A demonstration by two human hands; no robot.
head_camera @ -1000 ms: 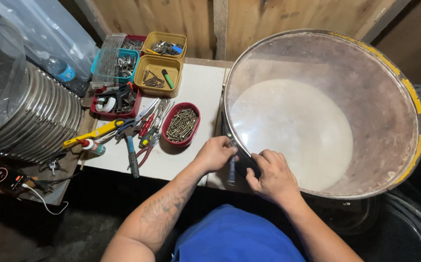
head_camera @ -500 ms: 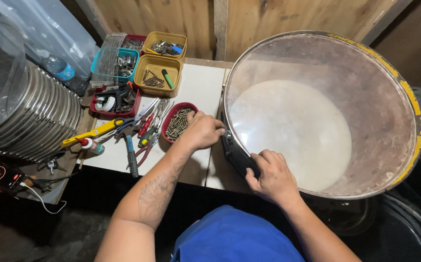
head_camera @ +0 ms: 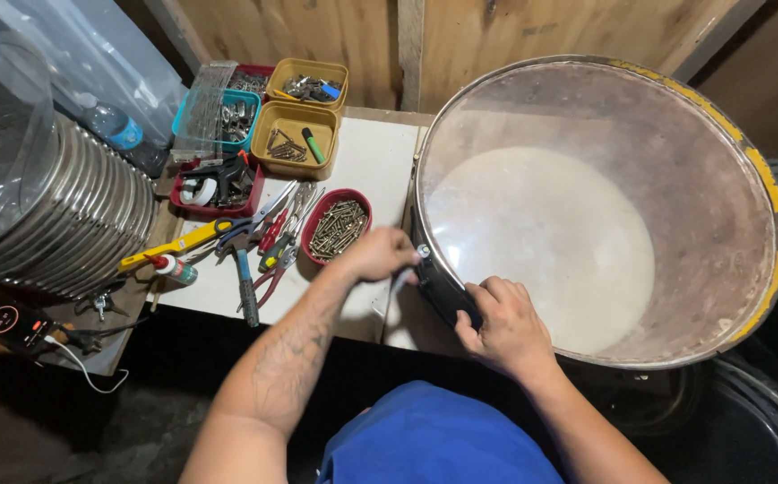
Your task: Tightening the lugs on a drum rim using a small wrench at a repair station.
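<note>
Left hand [head_camera: 378, 255] is back at the drum [head_camera: 586, 215] edge; half a second ago it was over the red tray of screws [head_camera: 337, 224], a second ago it was at the shell beside the right hand. Right hand [head_camera: 507, 327] has barely shifted.

Drum lies on its side on the white tabletop [head_camera: 366, 161], open face up toward the camera, pale skin visible inside, yellow band on the far rim. Its near-left rim sits right between the two hands.

Left fingers curl closed at the shell by a small metal lug [head_camera: 423, 252]; looks like a thin pale piece pinched under them, can't tell what. Right fingers wrap over the dark rim, thumb outside, gripping the shell edge.

Just left of the left fingers: red tray of screws, nearly touching the knuckles. Further left: loose hand tools [head_camera: 259, 237] with red, blue and yellow handles, a yellow level [head_camera: 169, 246]. Beyond the fingertips: two yellow bins [head_camera: 304, 134] of hardware, a teal bin [head_camera: 210, 116], a red bin [head_camera: 214, 188] with tape. Far left, well apart: stack of metal hoops [head_camera: 57, 224], plastic bottle [head_camera: 120, 130]. Wooden wall [head_camera: 317, 27] behind.
</note>
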